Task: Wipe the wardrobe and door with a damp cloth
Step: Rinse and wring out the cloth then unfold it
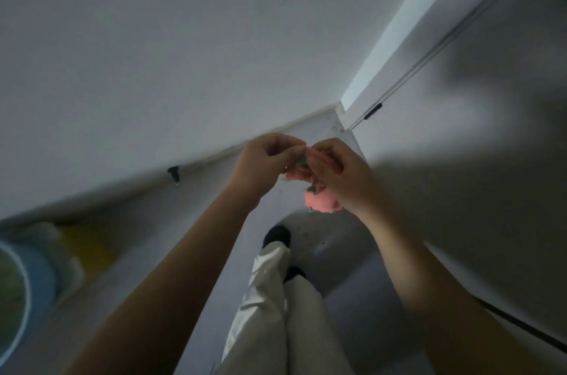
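Pink crumpled cloth (319,201) pinched by left hand (264,167) and right hand (340,175) fingers.

Fluffy pink cloth (320,201), matt wall (153,52), seemingly smooth trousers (276,298)

- The wall (153,37) on the left is bare and open to a hand, save a small dark stopper (174,173) just above the skirting (129,190).
- The white panels (491,144) on the right close that side; a thin seam with a dark clip (372,110) runs down them.
- The two meet in a tight corner beyond both hands.
- A blue-rimmed tub (27,288) crowds the floor (352,258) at the lower left edge.
- The person's legs (276,313) fill the middle of the floor.
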Demonstrator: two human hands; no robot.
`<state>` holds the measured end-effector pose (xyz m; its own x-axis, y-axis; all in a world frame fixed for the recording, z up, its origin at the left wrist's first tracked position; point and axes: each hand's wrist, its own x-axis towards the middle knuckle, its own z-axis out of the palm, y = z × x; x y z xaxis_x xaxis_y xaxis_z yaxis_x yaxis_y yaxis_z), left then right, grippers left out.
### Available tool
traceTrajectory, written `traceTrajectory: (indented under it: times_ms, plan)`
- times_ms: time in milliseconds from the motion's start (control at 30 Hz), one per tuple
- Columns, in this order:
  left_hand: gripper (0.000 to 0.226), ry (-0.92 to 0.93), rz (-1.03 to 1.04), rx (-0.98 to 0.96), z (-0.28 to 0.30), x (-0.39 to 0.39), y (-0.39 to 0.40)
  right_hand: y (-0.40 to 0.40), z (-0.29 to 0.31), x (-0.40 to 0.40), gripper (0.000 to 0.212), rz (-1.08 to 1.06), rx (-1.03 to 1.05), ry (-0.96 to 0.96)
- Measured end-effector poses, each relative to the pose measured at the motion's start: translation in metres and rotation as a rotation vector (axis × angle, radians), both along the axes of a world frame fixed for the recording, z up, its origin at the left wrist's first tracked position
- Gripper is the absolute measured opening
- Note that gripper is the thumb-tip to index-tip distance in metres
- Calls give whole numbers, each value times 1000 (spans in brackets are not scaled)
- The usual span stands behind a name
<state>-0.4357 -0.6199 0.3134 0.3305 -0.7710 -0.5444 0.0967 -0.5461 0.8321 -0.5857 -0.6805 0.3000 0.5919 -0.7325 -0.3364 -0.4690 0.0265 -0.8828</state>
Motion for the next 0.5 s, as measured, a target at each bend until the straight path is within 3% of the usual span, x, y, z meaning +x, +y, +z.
traceTrajectory:
  times_ms: [500]
  plan:
    - [21, 44, 863, 0, 29, 105, 213, 168, 27, 184, 20, 337, 58, -56]
